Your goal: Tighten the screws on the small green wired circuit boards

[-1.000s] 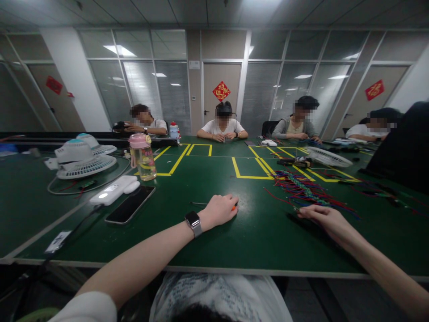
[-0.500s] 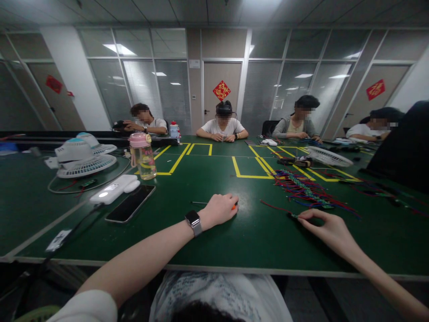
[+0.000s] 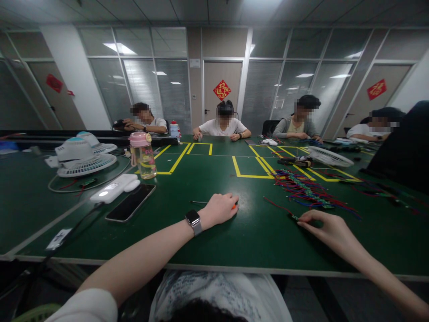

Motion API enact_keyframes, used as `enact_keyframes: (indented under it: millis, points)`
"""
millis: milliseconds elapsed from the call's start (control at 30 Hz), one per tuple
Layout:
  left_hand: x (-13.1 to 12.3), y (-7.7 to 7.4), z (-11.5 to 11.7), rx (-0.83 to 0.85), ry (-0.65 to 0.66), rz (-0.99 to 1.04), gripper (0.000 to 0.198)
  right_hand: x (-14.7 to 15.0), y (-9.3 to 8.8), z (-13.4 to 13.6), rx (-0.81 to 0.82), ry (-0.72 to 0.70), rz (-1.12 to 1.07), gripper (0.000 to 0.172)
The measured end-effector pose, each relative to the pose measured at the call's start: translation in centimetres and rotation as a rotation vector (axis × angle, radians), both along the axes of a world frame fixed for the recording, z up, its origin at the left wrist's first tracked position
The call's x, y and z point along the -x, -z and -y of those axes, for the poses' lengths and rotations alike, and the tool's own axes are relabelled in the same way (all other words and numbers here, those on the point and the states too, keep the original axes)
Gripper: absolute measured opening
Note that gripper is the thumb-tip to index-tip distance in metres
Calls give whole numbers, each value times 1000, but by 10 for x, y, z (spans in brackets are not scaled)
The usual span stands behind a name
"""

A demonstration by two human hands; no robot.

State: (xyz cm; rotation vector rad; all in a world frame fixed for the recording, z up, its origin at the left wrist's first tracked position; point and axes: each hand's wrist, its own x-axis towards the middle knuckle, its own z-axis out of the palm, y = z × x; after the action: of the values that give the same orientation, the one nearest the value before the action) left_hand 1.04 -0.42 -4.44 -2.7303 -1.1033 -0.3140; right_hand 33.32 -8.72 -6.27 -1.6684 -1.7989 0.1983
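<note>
My left hand point(image 3: 221, 209) rests on the green table, its fingers wrapped round a screwdriver point(image 3: 199, 202). The thin metal shaft sticks out to the left, and a bit of orange handle shows by the fingertips. To the right, my right hand point(image 3: 326, 230) pinches a small green circuit board point(image 3: 294, 217) between thumb and forefinger, just over the tabletop. A red wire point(image 3: 276, 204) trails from the board towards the left. Beyond this hand lies a long row of similar circuit boards point(image 3: 306, 188) with red and blue wires.
On the left are a phone point(image 3: 131, 203), a white power bank point(image 3: 114, 188), a pink-lidded bottle point(image 3: 143, 156) and white fans point(image 3: 85, 158). Yellow tape point(image 3: 253, 176) marks the table point(image 3: 208, 250). A fan grille point(image 3: 330, 156) lies at the right. Several people sit across the table.
The board in my right hand has tilted slightly, and its red wire has shifted a little to the right. My left hand stays put. The person opposite has moved their hands apart.
</note>
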Motion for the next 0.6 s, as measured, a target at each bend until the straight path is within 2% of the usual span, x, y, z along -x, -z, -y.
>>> enact_keyframes:
  millis: [267, 433, 600]
  points:
    - [-1, -1, 1, 2, -14, -18, 25, -4, 8, -3, -64, -24, 7, 45]
    - [-1, 1, -1, -4, -13, -10, 24, -13, 5, -9, -40, -84, -67, 48]
    - [0, 3, -2, -28, 8, 3, 24, -20, -3, -11, -24, -189, -7, 40]
